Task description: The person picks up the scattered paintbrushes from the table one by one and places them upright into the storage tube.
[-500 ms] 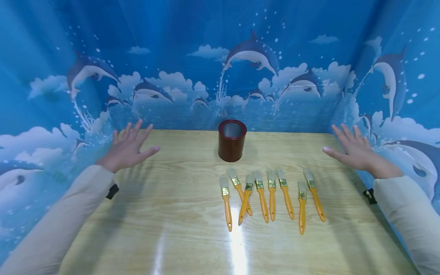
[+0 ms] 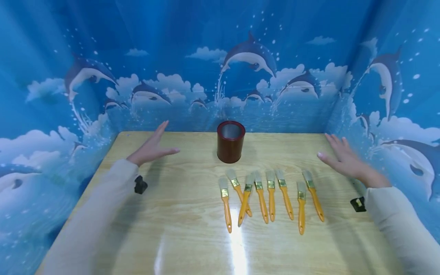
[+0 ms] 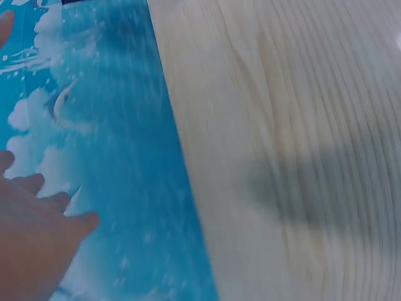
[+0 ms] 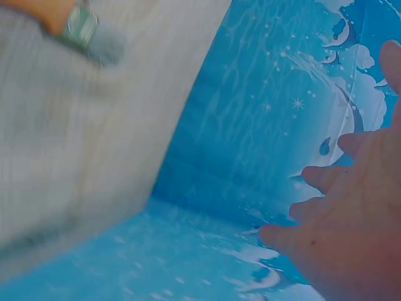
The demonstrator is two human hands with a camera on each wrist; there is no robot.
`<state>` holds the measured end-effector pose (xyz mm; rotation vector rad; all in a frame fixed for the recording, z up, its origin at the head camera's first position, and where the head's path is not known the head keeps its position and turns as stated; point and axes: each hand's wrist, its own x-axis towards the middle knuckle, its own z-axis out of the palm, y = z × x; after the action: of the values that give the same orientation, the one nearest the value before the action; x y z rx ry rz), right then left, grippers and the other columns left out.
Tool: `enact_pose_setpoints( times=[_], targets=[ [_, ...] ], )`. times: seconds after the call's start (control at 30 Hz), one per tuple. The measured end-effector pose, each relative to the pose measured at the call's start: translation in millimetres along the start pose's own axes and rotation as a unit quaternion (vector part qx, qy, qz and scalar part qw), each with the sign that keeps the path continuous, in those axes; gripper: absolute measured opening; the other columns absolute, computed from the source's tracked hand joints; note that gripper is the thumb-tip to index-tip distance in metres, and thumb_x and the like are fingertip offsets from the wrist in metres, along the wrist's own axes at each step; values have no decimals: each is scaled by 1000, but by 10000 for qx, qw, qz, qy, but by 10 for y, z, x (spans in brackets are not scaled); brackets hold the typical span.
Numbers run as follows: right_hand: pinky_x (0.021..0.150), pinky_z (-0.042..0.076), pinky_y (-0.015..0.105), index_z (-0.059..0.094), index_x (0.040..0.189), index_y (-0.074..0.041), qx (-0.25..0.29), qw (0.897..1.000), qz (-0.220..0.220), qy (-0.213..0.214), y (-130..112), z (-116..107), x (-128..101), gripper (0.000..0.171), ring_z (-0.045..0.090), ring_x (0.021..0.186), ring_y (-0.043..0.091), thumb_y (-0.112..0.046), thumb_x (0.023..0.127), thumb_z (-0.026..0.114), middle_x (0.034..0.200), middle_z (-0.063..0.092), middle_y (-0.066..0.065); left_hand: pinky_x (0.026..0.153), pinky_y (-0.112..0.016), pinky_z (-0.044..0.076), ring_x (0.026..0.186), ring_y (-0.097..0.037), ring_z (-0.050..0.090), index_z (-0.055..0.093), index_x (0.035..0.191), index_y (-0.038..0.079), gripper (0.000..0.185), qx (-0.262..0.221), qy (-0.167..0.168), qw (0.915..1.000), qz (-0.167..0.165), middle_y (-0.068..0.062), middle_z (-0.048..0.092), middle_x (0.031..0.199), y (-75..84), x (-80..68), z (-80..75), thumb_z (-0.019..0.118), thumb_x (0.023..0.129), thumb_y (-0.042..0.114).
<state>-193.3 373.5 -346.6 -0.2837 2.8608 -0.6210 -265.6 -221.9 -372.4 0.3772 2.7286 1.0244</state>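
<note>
Simply laid out, nothing held

Eight brushes (image 2: 272,202) lie between the two hands, closer to the person than either set of fingertips; the outermost lies near the right thumb, and two others cross. All point bristles away and orange handles toward the person, probably so the grips come first to the fingers. Beyond the bristles stands the can (image 2: 229,151), upright, its open mouth up, between the thumbs and nearer the left one; set there, it likely keeps out of the brushes' way.

The left hand (image 2: 149,149) has straight fingers, thumb well apart; from the head they overlap, while the wrist view shows separate tips. The right hand (image 2: 350,163) has its fingers fanned and thumb out. Neither pinches anything, and both seem raised over the table (image 2: 185,214); whether any fingertip touches it, I cannot tell. Past the fingertips hangs a blue dolphin curtain (image 2: 192,23), along the far edge and both sides.

No brand, label or writing can be read on brushes, can or curtain.
</note>
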Motion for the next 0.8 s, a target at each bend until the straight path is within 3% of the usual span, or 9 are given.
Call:
enact_pose_setpoints(
  times=[0.17, 0.3, 0.47, 0.67, 0.8],
  targets=[
    [97, -6, 78, -15, 153, -17, 787, 9968, -161, -40, 37, 248, -90, 78, -28, 136, 46, -41, 102, 38, 156, -19, 22, 107, -69, 18, 147, -33, 5, -5, 149, 47, 109, -949, -11, 9954, 91, 6, -6, 161, 137, 320, 309, 74, 75, 57],
    [97, 2, 79, -13, 153, -21, 1319, 9907, -315, -50, 121, 477, -184, 74, -17, 138, 50, -35, 103, 40, 156, -17, 22, 108, -67, 18, 147, -31, 6, 2, 151, 44, 110, -1448, 52, 9892, 237, 7, 0, 161, 286, 557, 548, 78, 72, 56],
    [93, 9, 81, -13, 153, -27, 1736, 9846, -193, -120, 223, 729, -323, 70, -6, 137, 57, -32, 105, 37, 157, -14, 24, 111, -63, 19, 147, -27, 6, 5, 153, 41, 110, -1872, -21, 9819, 279, 6, 5, 161, 404, 816, 834, 81, 73, 48],
    [94, 13, 79, -9, 154, -25, 2115, 9770, -265, -52, 270, 923, -441, 66, -1, 137, 57, -26, 105, 36, 157, -8, 26, 112, -58, 22, 147, -25, 8, 3, 154, 34, 110, -2046, -119, 9783, 311, 3, 6, 161, 510, 990, 1075, 80, 77, 38],
    [94, 15, 79, -7, 154, -22, 2305, 9726, -289, -48, 277, 990, -477, 64, 1, 137, 58, -25, 106, 34, 156, -5, 28, 114, -54, 21, 147, -22, 8, 1, 155, 30, 111, -2380, -146, 9706, 325, 4, 6, 161, 553, 1075, 1188, 80, 77, 38]
  ],
)
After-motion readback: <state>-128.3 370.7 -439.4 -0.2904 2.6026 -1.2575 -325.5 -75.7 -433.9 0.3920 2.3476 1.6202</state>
